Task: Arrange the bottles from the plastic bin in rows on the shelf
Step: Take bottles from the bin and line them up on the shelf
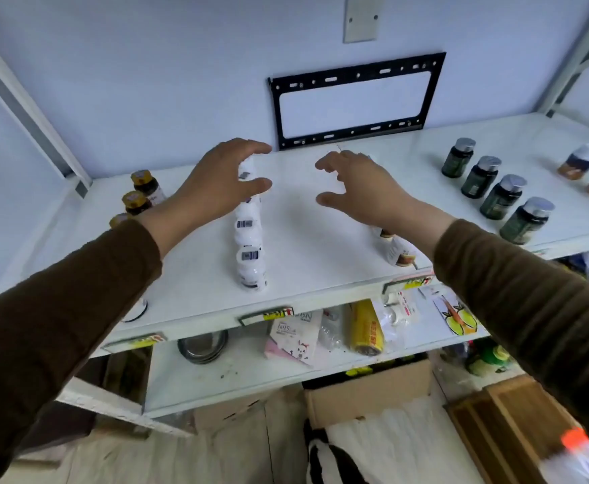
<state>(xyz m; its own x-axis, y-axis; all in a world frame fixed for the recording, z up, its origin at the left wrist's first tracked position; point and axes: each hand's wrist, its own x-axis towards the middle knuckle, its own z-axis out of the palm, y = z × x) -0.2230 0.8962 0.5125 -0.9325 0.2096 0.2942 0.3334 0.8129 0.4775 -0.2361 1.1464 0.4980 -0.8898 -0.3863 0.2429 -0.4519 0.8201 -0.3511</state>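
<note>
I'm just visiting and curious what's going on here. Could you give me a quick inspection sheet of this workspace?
Surface: white top shelf, bare in the middle.
Job's things: row of white bottles running front to back; row of dark green bottles with silver caps at right; brown bottles with gold caps at left; another row partly hidden under the right arm.
Clutter: lower shelf holds a yellow roll, packets and metal bowls.
Grip: left hand curved over the white row; right hand hovering, fingers curled, holding nothing.
Cables: nothing seen.
Surroundings: black wall bracket, cardboard box below.
</note>
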